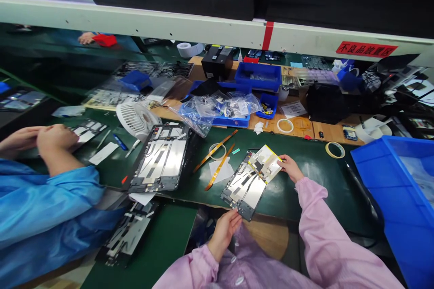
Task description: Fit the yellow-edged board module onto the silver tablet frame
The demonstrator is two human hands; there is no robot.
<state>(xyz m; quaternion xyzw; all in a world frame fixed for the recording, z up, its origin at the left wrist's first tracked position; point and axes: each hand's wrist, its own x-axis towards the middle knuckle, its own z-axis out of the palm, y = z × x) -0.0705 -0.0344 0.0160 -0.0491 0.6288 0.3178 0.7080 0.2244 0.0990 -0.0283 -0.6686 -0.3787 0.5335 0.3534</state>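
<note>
An opened tablet housing lies tilted at the near edge of the green bench, its silver inside facing up. My left hand has its fingers closed on the housing's lower corner. At the housing's upper right, my right hand pinches the edge of a pale, yellow-edged battery pack, which overlaps the top of the housing. Left of it, two orange-brown strips, a white paper and a tape roll lie on the bench.
A co-worker's hands are at the left. Stacked tablet housings and a white fan stand between us. Blue trays line the back under a white shelf beam. A large blue bin stands right, near a tape roll.
</note>
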